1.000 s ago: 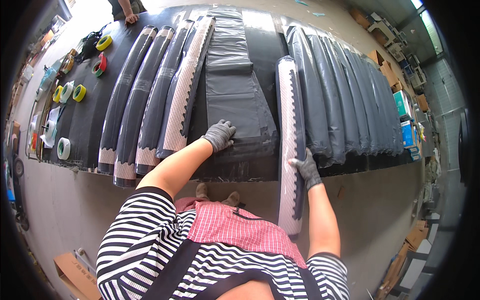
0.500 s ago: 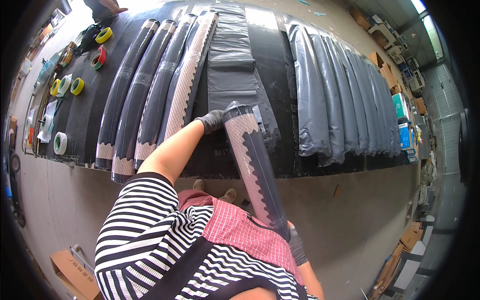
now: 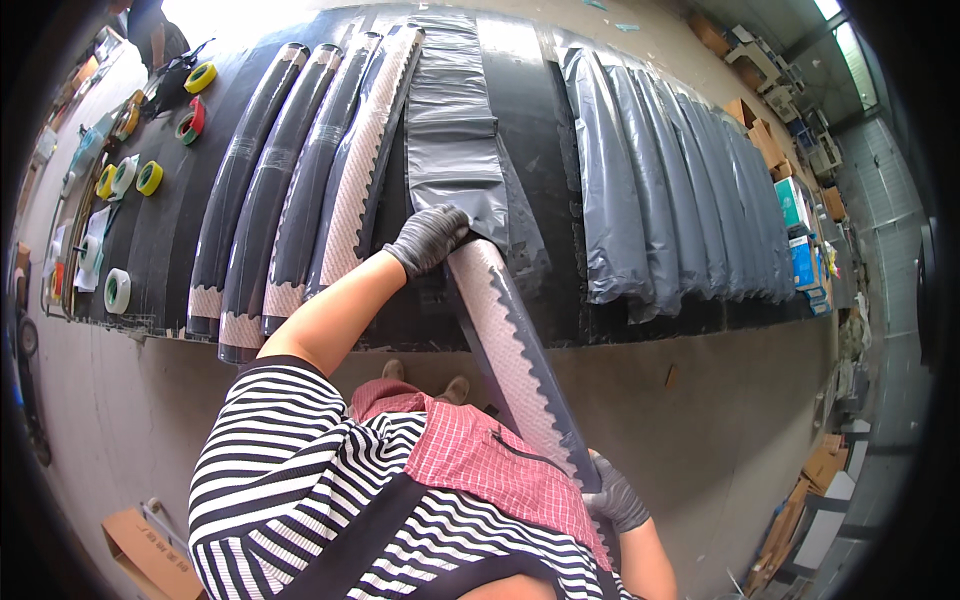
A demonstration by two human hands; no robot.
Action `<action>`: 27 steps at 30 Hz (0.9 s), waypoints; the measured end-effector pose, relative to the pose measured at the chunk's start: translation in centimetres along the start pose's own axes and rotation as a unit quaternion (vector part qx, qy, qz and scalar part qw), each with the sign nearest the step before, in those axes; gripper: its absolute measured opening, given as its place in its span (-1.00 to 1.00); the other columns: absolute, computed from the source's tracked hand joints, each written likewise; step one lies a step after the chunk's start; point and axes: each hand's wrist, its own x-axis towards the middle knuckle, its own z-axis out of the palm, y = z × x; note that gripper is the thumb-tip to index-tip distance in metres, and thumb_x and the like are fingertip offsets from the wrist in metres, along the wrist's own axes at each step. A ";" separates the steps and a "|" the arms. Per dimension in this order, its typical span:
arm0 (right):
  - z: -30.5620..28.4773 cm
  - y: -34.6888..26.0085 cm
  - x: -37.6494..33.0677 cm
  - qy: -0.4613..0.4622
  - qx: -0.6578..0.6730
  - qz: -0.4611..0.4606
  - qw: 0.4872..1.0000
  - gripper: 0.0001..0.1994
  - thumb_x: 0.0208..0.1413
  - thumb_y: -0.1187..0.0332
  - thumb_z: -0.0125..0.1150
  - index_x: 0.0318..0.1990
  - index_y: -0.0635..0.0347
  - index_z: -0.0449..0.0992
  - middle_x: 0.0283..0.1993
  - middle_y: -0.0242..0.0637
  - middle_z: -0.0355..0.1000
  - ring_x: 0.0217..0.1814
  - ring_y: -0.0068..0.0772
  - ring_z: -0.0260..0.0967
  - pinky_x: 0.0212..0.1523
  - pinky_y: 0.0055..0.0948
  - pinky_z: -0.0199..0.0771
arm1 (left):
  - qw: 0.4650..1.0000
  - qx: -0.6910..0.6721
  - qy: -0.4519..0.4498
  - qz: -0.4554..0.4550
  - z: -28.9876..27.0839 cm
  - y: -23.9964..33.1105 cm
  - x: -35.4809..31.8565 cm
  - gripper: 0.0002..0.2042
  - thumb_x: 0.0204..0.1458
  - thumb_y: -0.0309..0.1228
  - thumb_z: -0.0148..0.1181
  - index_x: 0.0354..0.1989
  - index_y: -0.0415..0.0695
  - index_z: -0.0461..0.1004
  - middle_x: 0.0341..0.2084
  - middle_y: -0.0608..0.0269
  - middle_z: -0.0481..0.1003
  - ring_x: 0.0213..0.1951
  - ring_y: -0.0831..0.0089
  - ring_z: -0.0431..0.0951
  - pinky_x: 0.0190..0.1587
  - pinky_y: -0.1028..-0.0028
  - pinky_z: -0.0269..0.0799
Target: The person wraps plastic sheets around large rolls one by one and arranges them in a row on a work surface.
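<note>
A long roll (image 3: 510,350), dark with a scalloped pinkish-beige textured band under clear film, slants from my waist up to the table. Its far end sits in the mouth of a flat grey plastic bag (image 3: 455,155) that lies lengthwise on the table. My left hand (image 3: 430,240), in a grey glove, is closed on the bag's edge at the roll's far end; its fingertips are partly hidden. My right hand (image 3: 615,495), also gloved, grips the roll's near end beside my hip. Left of the bag lie several similar film-wrapped rolls (image 3: 270,195).
Several grey bagged rolls (image 3: 650,190) lie side by side on the right of the black table (image 3: 540,200). Tape rolls (image 3: 150,178) are scattered at the left. Small blue boxes (image 3: 805,265) stand at the right end. Another person (image 3: 150,35) stands at the far left.
The roll's far end has gone from lying bare at the bag's near end to sitting inside its mouth. My left hand has closed over the bag edge; my right hand shows more fully.
</note>
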 end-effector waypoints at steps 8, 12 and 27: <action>-0.3 -0.7 1.9 -0.046 0.107 -0.040 0.992 0.00 -0.40 0.10 0.52 0.31 0.39 0.27 0.30 -0.11 0.32 0.33 -0.19 0.22 0.41 -0.24 0.08 | 0.924 -0.016 0.030 -0.381 -0.1 2.0 -2.0 -0.30 -0.08 -0.19 0.37 0.23 -0.18 0.24 -0.10 -0.10 0.49 -0.05 0.03 0.53 0.12 0.18 0.43; 0.0 -4.1 2.7 -0.072 0.066 -0.031 0.995 -0.03 -0.35 0.17 0.51 0.32 0.39 0.26 0.30 -0.11 0.32 0.34 -0.22 0.22 0.40 -0.26 0.09 | 0.880 -0.232 -0.085 -0.407 4.1 -3.0 -4.0 -0.74 0.01 -0.28 0.30 -0.20 -0.19 0.61 -0.59 0.14 0.58 -0.46 0.30 0.59 -0.25 0.32 0.51; 0.8 -6.0 10.1 -0.084 0.092 -0.110 0.986 -0.10 -0.25 0.15 0.49 0.32 0.33 0.27 0.19 -0.20 0.35 0.22 -0.32 0.27 0.31 -0.35 0.18 | 0.951 -0.126 -0.238 -0.153 0.0 6.2 -5.1 -0.71 0.04 -0.36 0.20 -0.06 -0.13 0.58 -0.27 -0.06 0.61 -0.14 0.07 0.62 -0.02 0.25 0.48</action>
